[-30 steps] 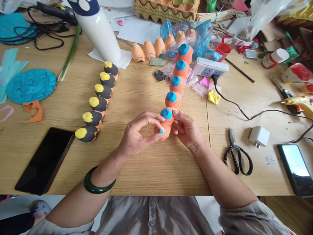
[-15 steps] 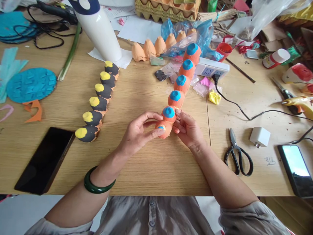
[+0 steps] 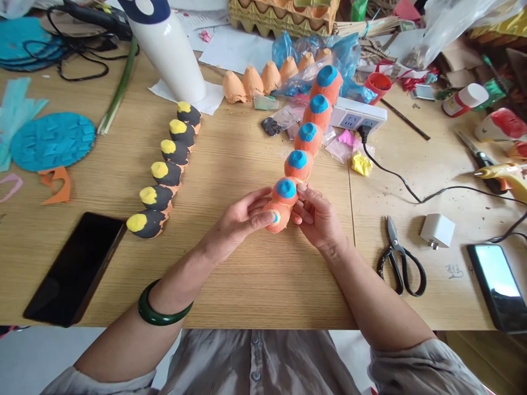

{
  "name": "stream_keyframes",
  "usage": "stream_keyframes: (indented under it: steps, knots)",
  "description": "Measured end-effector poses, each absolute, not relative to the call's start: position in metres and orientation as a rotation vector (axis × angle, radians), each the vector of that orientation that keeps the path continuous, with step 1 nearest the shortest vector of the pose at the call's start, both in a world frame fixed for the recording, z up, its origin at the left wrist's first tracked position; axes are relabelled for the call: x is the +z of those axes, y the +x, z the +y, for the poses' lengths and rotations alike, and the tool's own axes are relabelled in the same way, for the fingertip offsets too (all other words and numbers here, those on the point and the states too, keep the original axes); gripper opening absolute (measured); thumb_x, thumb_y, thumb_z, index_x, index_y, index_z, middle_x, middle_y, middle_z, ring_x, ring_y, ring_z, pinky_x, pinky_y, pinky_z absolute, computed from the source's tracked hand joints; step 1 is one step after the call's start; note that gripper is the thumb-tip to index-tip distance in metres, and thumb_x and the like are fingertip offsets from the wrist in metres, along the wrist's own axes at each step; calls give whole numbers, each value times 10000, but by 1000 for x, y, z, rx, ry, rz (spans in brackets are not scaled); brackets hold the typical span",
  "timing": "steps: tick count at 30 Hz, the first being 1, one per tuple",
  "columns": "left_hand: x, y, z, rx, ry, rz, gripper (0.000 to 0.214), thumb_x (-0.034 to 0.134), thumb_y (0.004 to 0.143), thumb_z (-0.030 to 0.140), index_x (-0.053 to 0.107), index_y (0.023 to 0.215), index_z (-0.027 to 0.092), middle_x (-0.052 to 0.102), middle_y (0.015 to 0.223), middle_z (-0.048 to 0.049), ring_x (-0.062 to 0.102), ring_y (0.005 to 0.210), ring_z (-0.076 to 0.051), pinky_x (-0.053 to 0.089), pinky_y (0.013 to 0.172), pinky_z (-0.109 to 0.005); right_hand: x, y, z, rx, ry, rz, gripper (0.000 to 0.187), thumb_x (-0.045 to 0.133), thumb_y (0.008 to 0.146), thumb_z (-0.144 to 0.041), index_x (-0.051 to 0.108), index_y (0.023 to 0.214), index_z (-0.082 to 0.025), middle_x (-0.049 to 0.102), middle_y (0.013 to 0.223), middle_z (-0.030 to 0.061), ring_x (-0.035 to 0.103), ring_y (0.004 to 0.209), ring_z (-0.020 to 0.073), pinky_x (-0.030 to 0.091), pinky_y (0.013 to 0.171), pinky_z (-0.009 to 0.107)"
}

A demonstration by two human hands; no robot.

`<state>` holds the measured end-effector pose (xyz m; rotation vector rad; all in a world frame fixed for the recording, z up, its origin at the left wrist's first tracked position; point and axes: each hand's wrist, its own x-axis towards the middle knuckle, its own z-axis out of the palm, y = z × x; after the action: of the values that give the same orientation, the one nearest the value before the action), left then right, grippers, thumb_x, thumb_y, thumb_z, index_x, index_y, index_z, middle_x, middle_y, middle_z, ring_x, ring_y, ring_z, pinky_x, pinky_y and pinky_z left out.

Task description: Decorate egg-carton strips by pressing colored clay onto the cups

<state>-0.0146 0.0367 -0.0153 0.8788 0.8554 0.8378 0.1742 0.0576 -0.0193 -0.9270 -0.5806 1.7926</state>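
Got the orange egg-carton strip (image 3: 310,147) btwn both hands rn, held over the worktop (image 3: 230,164), near end toward the front edge, far end toward the back. Six cups, each w/ a blue dab on top. My L hand (image 3: 236,222) is grasping the nearest cup, thumb over part of its dab; R hand (image 3: 319,216) has the strip pinched by the side around the 2nd cup. Just past the far end there's a white power strip (image 3: 358,115), partly hidden. Off to the left: black egg-carton strip (image 3: 167,173) w/ yellow tips, then a dark phone (image 3: 76,269) by the front-left corner. Right side: black-handled scissors (image 3: 399,258), white charger plug (image 3: 437,230), lit phone (image 3: 498,285) near the front edge. Egg trays (image 3: 282,19) stacked at the back edge.
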Motion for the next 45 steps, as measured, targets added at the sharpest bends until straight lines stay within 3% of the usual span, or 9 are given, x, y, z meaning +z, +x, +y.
stream_keyframes:
  steps: [7, 14, 25, 31, 36, 40, 45]
  knots:
    - [-13, -13, 36, 837, 911, 816, 548, 847, 875, 353, 708, 1389, 227, 716, 1443, -75, 638, 1379, -302, 521, 1159, -415, -17, 173, 57, 1782, -943, -610, 335, 893, 733, -441, 673, 770, -190, 401, 492, -126, 178, 415, 35, 354, 415, 208]
    - [-16, -15, 37, 852, 898, 846, 580, 884, 823, 377, 729, 1351, 197, 773, 1322, -108, 742, 1190, -308, 635, 962, -397, -17, 173, 57, 1801, -939, -628, 335, 894, 741, -446, 677, 786, -195, 416, 484, -126, 176, 423, 41, 385, 434, 207]
    - [-20, -16, 40, 876, 878, 951, 600, 973, 683, 357, 743, 1195, 144, 789, 1161, -134, 769, 933, -273, 641, 707, -346, -16, 171, 55, 1787, -941, -678, 349, 912, 725, -445, 673, 764, -193, 415, 502, -116, 241, 433, 43, 403, 473, 216]
    - [-23, -15, 39, 916, 859, 873, 555, 959, 716, 398, 748, 1179, 175, 779, 1178, -112, 745, 1031, -260, 606, 829, -338, -18, 174, 55, 1818, -916, -653, 310, 876, 781, -434, 679, 803, -195, 420, 497, -118, 221, 419, 45, 394, 450, 218]
    - [-19, -15, 38, 826, 793, 689, 482, 778, 903, 530, 735, 1269, 220, 769, 1209, -114, 750, 1081, -274, 597, 905, -378, -19, 174, 56, 1833, -907, -614, 344, 885, 764, -457, 657, 791, -201, 393, 488, -121, 237, 408, 54, 363, 401, 223]
    - [-15, -14, 38, 788, 758, 704, 496, 871, 826, 370, 729, 1281, 232, 736, 1284, -102, 728, 1133, -280, 606, 910, -382, -17, 174, 56, 1806, -942, -632, 359, 896, 748, -453, 654, 776, -188, 407, 497, -119, 192, 418, 41, 350, 401, 216]
    - [-15, -10, 39, 809, 751, 769, 481, 920, 762, 303, 744, 1191, 173, 760, 1188, -112, 736, 1035, -246, 615, 824, -330, -18, 174, 56, 1790, -947, -658, 356, 910, 735, -449, 676, 786, -186, 389, 474, -124, 198, 420, 43, 347, 414, 209]
